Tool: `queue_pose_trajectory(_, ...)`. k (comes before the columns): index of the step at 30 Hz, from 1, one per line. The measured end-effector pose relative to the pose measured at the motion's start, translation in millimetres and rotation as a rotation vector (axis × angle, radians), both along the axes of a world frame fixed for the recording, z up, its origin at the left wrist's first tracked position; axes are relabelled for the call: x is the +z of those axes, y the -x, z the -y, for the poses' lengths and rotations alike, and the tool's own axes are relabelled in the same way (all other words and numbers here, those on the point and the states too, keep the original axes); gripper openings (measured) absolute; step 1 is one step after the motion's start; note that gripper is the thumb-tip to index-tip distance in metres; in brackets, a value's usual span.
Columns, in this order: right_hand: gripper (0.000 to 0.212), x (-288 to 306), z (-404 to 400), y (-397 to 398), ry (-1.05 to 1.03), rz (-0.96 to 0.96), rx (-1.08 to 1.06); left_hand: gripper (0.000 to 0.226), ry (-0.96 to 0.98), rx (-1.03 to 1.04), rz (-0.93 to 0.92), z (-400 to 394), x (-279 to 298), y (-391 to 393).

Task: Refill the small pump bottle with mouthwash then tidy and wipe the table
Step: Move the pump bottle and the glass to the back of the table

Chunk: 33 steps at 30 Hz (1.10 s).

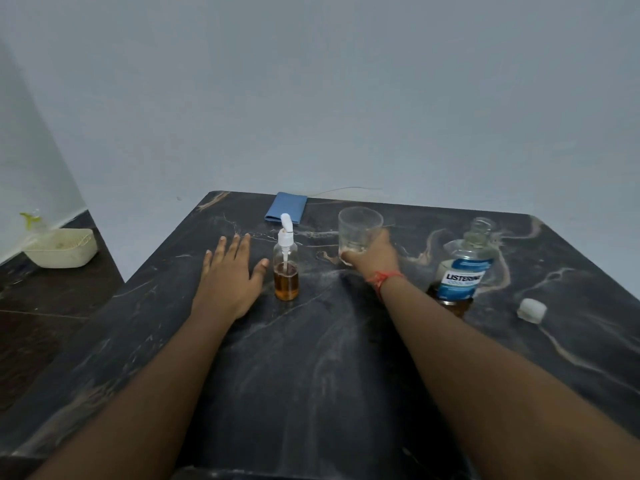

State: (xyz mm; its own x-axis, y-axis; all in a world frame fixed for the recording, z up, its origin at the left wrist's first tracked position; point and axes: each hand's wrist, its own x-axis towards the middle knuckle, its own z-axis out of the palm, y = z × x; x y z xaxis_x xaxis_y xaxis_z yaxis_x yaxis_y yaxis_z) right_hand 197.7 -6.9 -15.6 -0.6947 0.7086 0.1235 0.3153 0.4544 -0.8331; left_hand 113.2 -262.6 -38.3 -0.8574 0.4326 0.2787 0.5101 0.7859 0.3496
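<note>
On the dark surface (311, 375): pump bottle (286, 271) upright, part-filled, pump fitted. Left hand (228, 275) flat, open, just beside it. Right hand (372, 254) grips the glass (360, 230). Mouthwash bottle (462, 271) uncapped; tidying likely next: recap.

glossy marble table (311, 375), clear plastic cup (358, 226)

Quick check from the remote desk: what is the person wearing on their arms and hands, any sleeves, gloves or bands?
Both forearms are bare, with no sleeves in view. The left hand and right hand wear no gloves. The only item is a thin red-orange thread band tied around the right wrist. No rings or watch are visible.
</note>
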Motion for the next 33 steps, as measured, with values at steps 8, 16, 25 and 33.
queue_pose_trajectory(8,0.075,-0.5,41.0,-89.9,-0.054,0.034,0.172,0.061,-0.520,-0.050,0.350,0.4,11.1,-54.7)
queue_pose_trajectory(16,0.072,-0.4,50.2,-111.5,-0.056,0.015,0.193,0.063,-0.963,-0.158,0.447,-27.6,22.4,-101.4)
queue_pose_trajectory(25,0.072,-0.8,44.0,-110.1,-0.026,0.028,0.222,0.091,-0.615,-0.150,0.205,-36.7,37.2,-72.1)
queue_pose_trajectory(33,0.075,4.9,38.5,-108.8,-0.017,0.059,0.260,0.105,-0.458,-0.106,-0.154,-32.0,38.9,-74.0)
